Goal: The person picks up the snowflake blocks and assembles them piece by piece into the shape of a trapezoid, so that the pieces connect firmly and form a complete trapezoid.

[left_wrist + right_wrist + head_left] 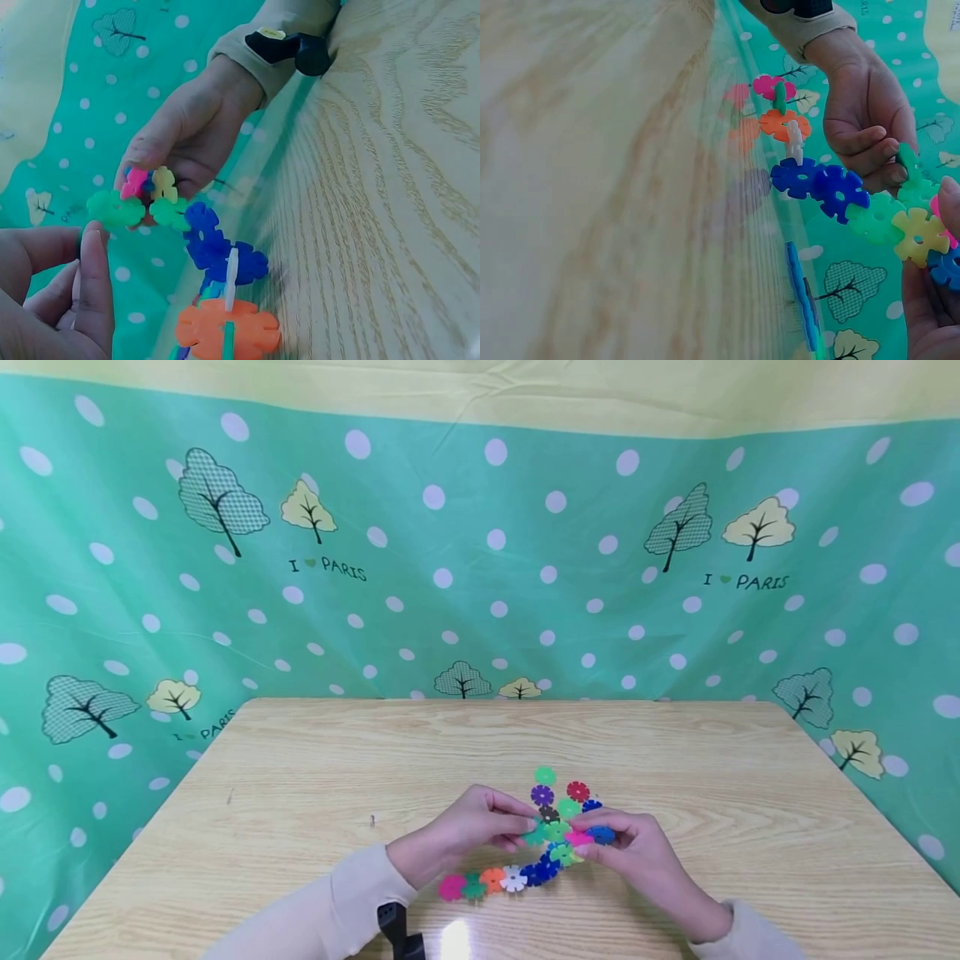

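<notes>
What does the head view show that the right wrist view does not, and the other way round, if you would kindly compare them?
Only the head view shows the red disc and the purple disc.

Only the right wrist view shows the left hand from its palm side, and faint reflections of discs on the tabletop.

Both share the two hands gripping the joined discs, the right hand included, plus the orange disc, the white disc and the dotted cloth.
</notes>
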Demonstrator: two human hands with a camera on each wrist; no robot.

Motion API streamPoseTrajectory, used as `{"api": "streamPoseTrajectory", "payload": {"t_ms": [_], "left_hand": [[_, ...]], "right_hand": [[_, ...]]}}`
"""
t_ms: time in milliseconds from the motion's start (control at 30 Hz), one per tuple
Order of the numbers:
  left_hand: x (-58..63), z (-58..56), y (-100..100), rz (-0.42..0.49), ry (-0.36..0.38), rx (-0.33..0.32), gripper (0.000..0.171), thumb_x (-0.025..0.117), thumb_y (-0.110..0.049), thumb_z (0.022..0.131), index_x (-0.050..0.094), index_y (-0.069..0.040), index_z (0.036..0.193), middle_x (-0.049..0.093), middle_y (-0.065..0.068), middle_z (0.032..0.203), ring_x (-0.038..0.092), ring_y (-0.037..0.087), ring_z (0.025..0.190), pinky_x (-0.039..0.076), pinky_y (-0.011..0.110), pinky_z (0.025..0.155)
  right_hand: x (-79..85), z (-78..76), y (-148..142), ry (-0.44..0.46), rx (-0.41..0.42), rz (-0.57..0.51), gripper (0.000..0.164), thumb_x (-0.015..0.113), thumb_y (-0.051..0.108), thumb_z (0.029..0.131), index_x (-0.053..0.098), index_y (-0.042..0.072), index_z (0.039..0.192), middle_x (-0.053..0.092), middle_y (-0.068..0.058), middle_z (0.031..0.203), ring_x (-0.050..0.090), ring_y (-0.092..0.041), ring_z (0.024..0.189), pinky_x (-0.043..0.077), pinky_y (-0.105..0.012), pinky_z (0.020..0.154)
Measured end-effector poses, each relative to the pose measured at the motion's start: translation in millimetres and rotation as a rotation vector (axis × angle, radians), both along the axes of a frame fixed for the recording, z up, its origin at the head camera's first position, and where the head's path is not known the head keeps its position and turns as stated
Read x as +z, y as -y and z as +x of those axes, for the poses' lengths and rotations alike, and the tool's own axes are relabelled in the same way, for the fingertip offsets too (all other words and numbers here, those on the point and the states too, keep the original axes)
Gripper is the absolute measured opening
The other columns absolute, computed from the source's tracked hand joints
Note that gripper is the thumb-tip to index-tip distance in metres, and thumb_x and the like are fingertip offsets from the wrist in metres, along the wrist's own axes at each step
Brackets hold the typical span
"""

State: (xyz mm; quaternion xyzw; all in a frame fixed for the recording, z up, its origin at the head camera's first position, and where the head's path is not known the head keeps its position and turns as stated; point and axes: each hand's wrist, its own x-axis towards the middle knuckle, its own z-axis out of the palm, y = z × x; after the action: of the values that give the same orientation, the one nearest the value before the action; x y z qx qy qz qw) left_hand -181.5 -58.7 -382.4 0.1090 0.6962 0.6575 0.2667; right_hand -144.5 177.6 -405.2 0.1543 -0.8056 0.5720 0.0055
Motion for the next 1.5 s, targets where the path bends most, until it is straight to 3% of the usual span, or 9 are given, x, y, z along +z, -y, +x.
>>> {"api": "streamPoseTrajectory", "payload": {"t_ms": [333, 567, 833, 1100, 1300, 1500], "left_hand": [[0.5, -3.1, 0.4, 0.004, 0.026, -0.009, 0.021, 0.066, -0.005, 0.086, 0.068, 0.004, 0.105, 0.070, 0.003, 0.077, 0.062, 0.006, 0.059, 0.054, 0.020, 0.060], [-0.2, -1.7, -1.1, 0.003, 0.059, 0.030, 0.021, 0.067, -0.004, 0.085, 0.068, 0.005, 0.104, 0.071, 0.005, 0.077, 0.061, 0.006, 0.058, 0.054, 0.018, 0.059], [-2.2, -2.4, -0.2, 0.002, 0.038, 0.036, 0.022, 0.069, -0.005, 0.083, 0.068, 0.004, 0.104, 0.071, 0.006, 0.080, 0.062, 0.007, 0.060, 0.055, 0.021, 0.062], [-6.3, -4.0, 3.1, -0.020, 0.028, 0.018, 0.020, 0.070, -0.008, 0.083, 0.070, 0.000, 0.102, 0.071, 0.006, 0.079, 0.062, 0.008, 0.059, 0.056, 0.023, 0.063], [-4.5, -3.3, -0.2, -0.029, -0.001, -0.022, 0.021, 0.069, -0.009, 0.084, 0.069, 0.000, 0.103, 0.071, 0.008, 0.081, 0.064, 0.009, 0.060, 0.057, 0.028, 0.066], [-4.2, -2.8, -3.7, -0.019, 0.001, -0.037, 0.018, 0.069, -0.007, 0.084, 0.070, 0.000, 0.101, 0.071, 0.011, 0.082, 0.065, 0.010, 0.060, 0.058, 0.029, 0.066]], "right_hand": [[-4.1, -2.3, 1.5, -0.091, 0.049, -0.022, 0.021, 0.075, 0.010, 0.078, 0.073, 0.006, 0.099, 0.069, -0.007, 0.102, 0.060, -0.006, 0.095, 0.052, -0.023, 0.065], [-3.3, -1.6, 3.9, -0.118, 0.062, -0.016, 0.019, 0.075, 0.009, 0.079, 0.073, 0.005, 0.097, 0.070, -0.003, 0.100, 0.060, -0.005, 0.095, 0.052, -0.023, 0.067], [-3.1, -4.9, 4.3, -0.100, 0.088, -0.041, 0.018, 0.073, 0.007, 0.080, 0.071, 0.005, 0.098, 0.068, -0.009, 0.103, 0.060, -0.008, 0.095, 0.053, -0.024, 0.069], [0.0, -4.2, 11.6, 0.073, 0.028, -0.025, 0.019, 0.072, 0.016, 0.083, 0.070, 0.008, 0.099, 0.065, -0.012, 0.111, 0.059, -0.010, 0.091, 0.048, -0.021, 0.062], [-0.5, -4.5, 14.9, 0.047, 0.048, -0.055, 0.014, 0.069, 0.016, 0.085, 0.069, 0.006, 0.096, 0.068, -0.009, 0.106, 0.062, -0.013, 0.098, 0.052, -0.024, 0.078], [-1.1, -4.3, 14.7, 0.000, 0.072, -0.026, 0.012, 0.068, 0.016, 0.086, 0.069, 0.006, 0.094, 0.069, -0.007, 0.098, 0.062, -0.013, 0.092, 0.052, -0.024, 0.077]]}}
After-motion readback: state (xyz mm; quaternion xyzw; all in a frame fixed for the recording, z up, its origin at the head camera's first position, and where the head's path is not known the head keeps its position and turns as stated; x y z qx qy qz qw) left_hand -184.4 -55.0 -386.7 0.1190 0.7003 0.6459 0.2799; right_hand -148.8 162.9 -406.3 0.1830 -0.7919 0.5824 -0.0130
